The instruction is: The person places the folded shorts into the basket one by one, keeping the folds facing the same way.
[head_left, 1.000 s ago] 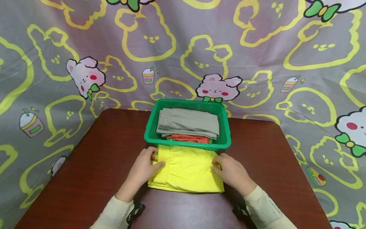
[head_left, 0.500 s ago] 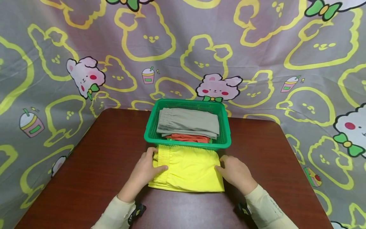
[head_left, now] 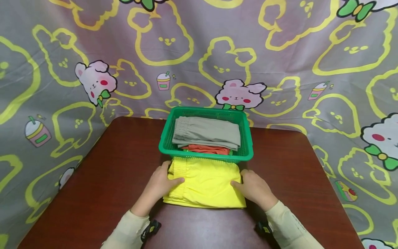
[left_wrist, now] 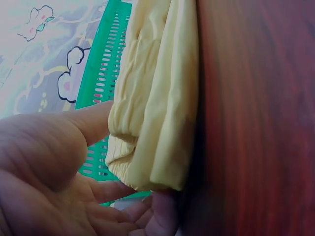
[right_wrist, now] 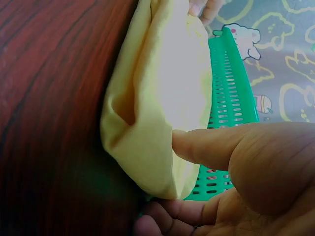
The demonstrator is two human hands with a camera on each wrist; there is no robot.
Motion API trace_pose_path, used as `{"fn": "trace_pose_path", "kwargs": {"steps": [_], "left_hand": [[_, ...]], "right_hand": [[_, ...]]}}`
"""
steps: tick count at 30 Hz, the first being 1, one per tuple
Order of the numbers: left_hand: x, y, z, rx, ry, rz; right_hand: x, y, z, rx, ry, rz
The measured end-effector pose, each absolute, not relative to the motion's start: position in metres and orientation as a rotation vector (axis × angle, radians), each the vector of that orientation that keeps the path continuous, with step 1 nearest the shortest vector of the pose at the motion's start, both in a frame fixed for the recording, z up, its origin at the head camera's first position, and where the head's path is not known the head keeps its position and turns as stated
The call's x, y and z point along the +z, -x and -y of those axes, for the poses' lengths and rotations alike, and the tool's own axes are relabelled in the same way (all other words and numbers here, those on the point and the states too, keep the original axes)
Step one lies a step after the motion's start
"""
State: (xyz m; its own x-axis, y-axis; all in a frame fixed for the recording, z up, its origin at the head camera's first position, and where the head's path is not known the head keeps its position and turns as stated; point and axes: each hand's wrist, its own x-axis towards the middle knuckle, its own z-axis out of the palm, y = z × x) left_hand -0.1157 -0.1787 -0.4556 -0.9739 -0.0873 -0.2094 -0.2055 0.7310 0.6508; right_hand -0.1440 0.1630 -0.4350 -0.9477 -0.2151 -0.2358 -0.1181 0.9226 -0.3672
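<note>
Folded yellow pants (head_left: 208,183) with a gathered elastic waistband lie in several layers on the table, close against the front of a green basket (head_left: 205,158). My left hand (head_left: 158,186) holds their waistband end, thumb on top. In the left wrist view, the fingers (left_wrist: 165,211) of that hand bend in at the lower edge of the fold. At the opposite end my right hand (head_left: 256,188) grips the pants, its thumb pressing the top. The right wrist view shows its fingers (right_wrist: 172,216) curled at the lower edge.
Inside the basket lie folded grey pants (head_left: 206,131) on top of an orange garment (head_left: 208,149), with a bit of green cloth beneath. The dark red wooden table (head_left: 124,148) reaches back to a cartoon-print curtain (head_left: 186,52).
My left thumb has slid farther in over the waistband. The right hand has gone from the top of the pants to their end, with its thumb laid on top. The pants stay in place.
</note>
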Motion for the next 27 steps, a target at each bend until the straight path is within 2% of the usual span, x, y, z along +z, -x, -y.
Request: {"fn": "trace_pose_path", "kwargs": {"steps": [27], "left_hand": [[-0.451,0.124,0.196,1.465,0.331,-2.417]], "right_hand": [[-0.444,0.159,-0.168,-1.010,0.142,-2.573]]}}
